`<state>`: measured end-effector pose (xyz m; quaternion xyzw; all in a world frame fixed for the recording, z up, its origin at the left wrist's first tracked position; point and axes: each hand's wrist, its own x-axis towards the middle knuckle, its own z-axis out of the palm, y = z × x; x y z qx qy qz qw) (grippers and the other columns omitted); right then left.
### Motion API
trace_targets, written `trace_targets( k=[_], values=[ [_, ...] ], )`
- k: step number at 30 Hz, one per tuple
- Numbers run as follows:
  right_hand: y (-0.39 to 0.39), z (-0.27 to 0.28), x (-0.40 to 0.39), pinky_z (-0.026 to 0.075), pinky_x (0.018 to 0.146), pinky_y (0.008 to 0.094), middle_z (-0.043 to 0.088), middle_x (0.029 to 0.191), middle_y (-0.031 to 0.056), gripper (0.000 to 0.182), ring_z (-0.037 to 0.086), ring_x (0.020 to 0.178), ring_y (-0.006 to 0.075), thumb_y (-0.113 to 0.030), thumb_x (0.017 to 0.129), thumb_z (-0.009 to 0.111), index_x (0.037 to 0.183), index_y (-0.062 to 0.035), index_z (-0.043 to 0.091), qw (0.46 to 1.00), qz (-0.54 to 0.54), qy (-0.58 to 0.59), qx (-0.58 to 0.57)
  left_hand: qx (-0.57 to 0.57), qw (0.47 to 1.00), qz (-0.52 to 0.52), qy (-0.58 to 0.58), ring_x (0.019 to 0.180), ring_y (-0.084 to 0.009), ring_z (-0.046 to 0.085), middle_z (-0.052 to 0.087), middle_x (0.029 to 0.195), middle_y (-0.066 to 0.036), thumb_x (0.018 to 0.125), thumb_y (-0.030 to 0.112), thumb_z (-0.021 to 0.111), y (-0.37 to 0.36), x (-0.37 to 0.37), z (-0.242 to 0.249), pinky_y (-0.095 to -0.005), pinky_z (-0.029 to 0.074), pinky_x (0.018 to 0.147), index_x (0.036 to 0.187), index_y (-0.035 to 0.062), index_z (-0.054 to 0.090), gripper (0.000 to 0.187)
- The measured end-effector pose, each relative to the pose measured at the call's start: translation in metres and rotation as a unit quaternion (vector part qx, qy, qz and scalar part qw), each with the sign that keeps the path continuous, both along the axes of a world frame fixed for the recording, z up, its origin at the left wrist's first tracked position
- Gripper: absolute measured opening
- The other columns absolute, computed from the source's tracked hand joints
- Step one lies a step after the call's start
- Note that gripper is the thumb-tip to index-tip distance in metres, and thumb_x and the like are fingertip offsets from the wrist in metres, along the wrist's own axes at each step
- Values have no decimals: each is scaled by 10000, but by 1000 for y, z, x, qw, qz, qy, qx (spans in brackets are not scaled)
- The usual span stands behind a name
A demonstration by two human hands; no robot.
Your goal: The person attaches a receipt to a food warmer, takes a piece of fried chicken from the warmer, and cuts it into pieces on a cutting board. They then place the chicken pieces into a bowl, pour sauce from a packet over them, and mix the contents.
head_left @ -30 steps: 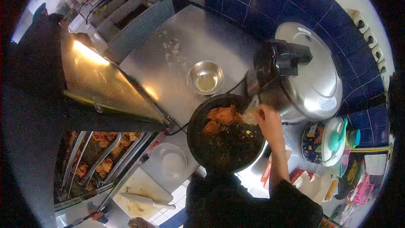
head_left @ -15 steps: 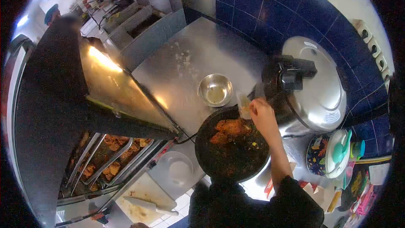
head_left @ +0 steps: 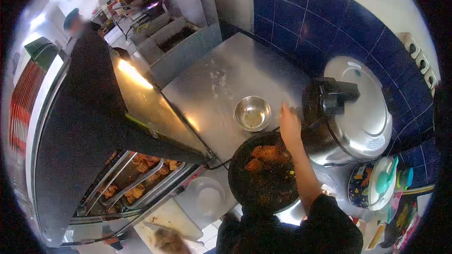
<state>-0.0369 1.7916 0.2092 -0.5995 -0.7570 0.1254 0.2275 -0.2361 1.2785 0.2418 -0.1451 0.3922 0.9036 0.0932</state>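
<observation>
My right hand (head_left: 290,117) is raised over the far right rim of a wide round black vessel (head_left: 249,188) that looks like a stone mortar. Motion smears its fingers, and I cannot make out whether they hold anything. Browned fried chicken pieces (head_left: 269,154) lie in the vessel, with small pale-yellow bits (head_left: 291,173) near its right side. Just left of the hand, on the steel counter, stands a small metal bowl (head_left: 252,114) with a little liquid at its bottom. My left hand does not show.
A large steel cooker (head_left: 360,113) stands at right, beside a patterned pot (head_left: 360,186). Left is a lit display case (head_left: 155,160) with fried pieces on racks. A white bowl (head_left: 205,196) and cutting board (head_left: 165,216) lie below; a blurred brownish shape (head_left: 170,241) covers part of the board.
My right hand has moved up and away from over the vessel. The small clear container it held no longer shows. The brownish shape has come further in over the board. The view has shifted.
</observation>
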Motion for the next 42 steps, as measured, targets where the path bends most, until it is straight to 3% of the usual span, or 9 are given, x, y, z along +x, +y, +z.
trace_targets(
  k=[4, 13, 15, 19, 21, 27, 29, 36, 42],
  values=[
    [-50, 34, 20, 511, 688, 511, 637, 895, 240, 188, 665, 857, 425, -54, 913, 599, 1087, -39, 529, 993, 26, 106, 54, 146, 936, -320, -27, 877, -205, 591, 594, 967, -79, 794, 187, 619, 145, 24, 12, -374, 516, 795, 1162, 50, 565, 396],
    [-177, 61, 101, 506, 554, 388, 647, 805, 163, 152, 676, 625, 278, -26, 923, 621, 1047, -39, 534, 967, 11, 240, -91, 48, 860, -490, 137, 977, -229, 603, 599, 1073, -87, 824, 128, 671, 472, 34, -36, -359, 558, 820, 1155, 114, 568, 346],
    [-195, 59, 114, 505, 536, 379, 659, 816, 160, 160, 677, 605, 267, -27, 924, 623, 1057, -40, 535, 962, 4, 240, -126, -267, 746, -534, 294, 991, -191, 603, 629, 1021, -86, 871, 327, 689, 496, 35, -32, -356, 496, 893, 1145, 72, 575, 392],
    [-216, 47, 135, 522, 558, 360, 664, 851, 153, 145, 691, 648, 244, -22, 932, 619, 1053, -38, 542, 966, -13, 198, -165, -364, 569, -612, 411, 928, -207, 618, 650, 977, -86, 880, 410, 698, 537, 17, -92, -387, 497, 881, 1086, 32, 602, 441],
    [-220, 38, 142, 528, 566, 341, 661, 918, 144, 152, 691, 670, 231, -29, 931, 631, 1058, -28, 546, 962, -3, 230, -148, -462, 326, -658, 497, 924, -226, 648, 685, 1011, -97, 893, 432, 699, 544, 11, -92, -392, 507, 896, 1101, -6, 629, 491],
    [-222, 68, 146, 527, 712, 416, 668, 916, 184, 187, 684, 817, 349, -21, 891, 641, 1055, -45, 554, 951, -27, 228, -206, -339, 550, -480, 594, 901, -226, 672, 666, 1147, -182, 969, 330, 626, 481, -4, -94, -319, 552, 802, 1306, 29, 571, 455],
    [-225, 33, 158, 533, 679, 382, 662, 933, 140, 184, 694, 793, 260, -20, 889, 650, 1045, -64, 562, 949, -34, 233, -212, -64, 717, -521, 458, 959, -238, 677, 657, 1184, -189, 992, 250, 591, 420, 23, -32, -327, 556, 823, 1308, 36, 567, 382],
    [-194, 18, 156, 564, 609, 268, 531, 1046, 56, 188, 598, 831, 163, -126, 974, 643, 1086, -61, 508, 906, 28, 339, -252, -512, 673, -295, 444, 912, -244, 675, 664, 1073, -147, 901, 149, 688, 149, 41, -21, -385, 549, 816, 1152, 60, 643, 270],
    [-168, 4, 143, 561, 648, 291, 535, 1066, 52, 217, 587, 829, 154, -137, 978, 636, 1123, -57, 496, 933, 119, 271, -208, -763, 641, -17, 80, 1047, -344, 640, 650, 1172, -208, 891, 180, 653, -78, -5, -73, -439, 509, 907, 1266, 30, 555, 416]
  ],
)
